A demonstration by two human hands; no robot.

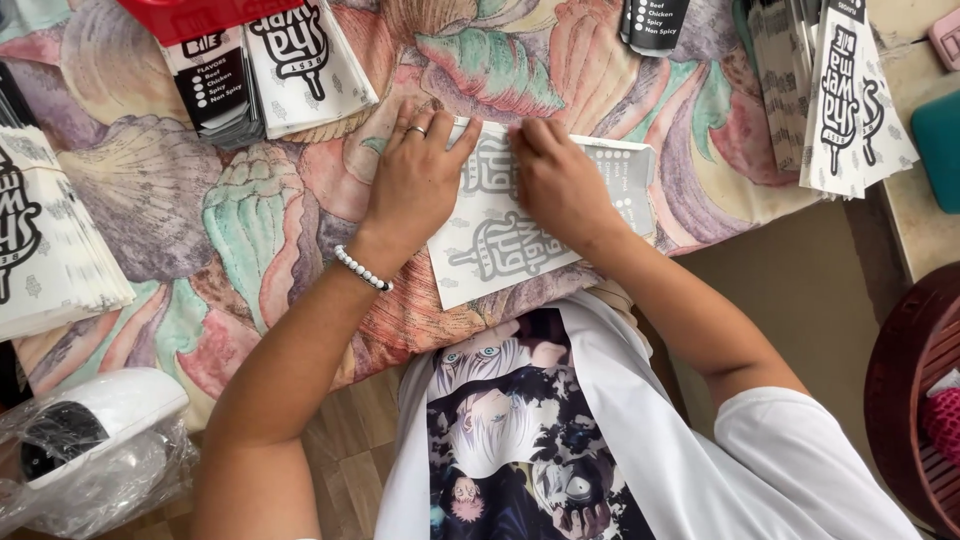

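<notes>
A: Step in hand?

B: Looks like folding or creasing a flat paper sleeve (500, 235), white with grey print, at frame centre on the shell-patterned cloth (230, 230). Left hand (415, 185), ring and bead bracelet on it, lies open and flat on the sleeve's left edge. Right hand (560, 180) is curled, fingertips pressing the top fold.

A: Surroundings?

B: Printed sleeve stacks (300, 60) upper left, more stacks (850, 100) upper right, another pile (50, 250) at the left edge. White device in plastic wrap (90, 430) lower left.

A: Next move?

B: My judgement: firm, even pressure along the crease while the flat hand keeps the paper from sliding.
</notes>
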